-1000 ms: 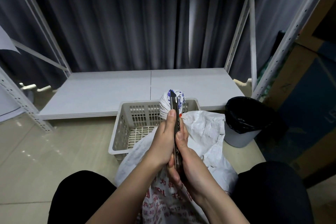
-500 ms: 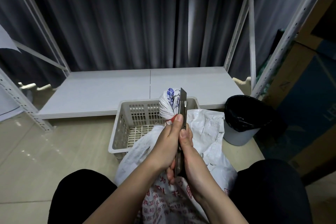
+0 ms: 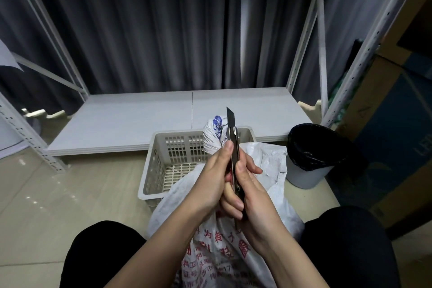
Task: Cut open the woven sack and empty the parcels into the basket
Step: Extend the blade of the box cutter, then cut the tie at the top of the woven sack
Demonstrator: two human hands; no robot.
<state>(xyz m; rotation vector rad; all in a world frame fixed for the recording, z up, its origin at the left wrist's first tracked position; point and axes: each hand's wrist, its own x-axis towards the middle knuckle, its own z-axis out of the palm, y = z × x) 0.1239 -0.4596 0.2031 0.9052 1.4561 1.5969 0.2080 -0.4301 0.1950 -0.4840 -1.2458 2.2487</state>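
Preparation for the cut is in hand: both hands are holding a utility knife [image 3: 233, 147] upright, its blade extended above the handle. The left hand [image 3: 211, 182] is gripping the handle with the thumb pressing near the slider; the right hand [image 3: 251, 196] is wrapping the lower handle. The woven sack [image 3: 261, 236] is standing on the floor between the person's knees, its tied neck [image 3: 214, 133] leaning over the near-right corner of the basket [image 3: 161, 163]. The sack is not yet cut. In my judgement, the next move is calling for one hand steadying the neck while the blade is severing the tie. The basket is showing no parcels. A lined bin [image 3: 311, 156] is standing beside the sack; contents cannot be told.
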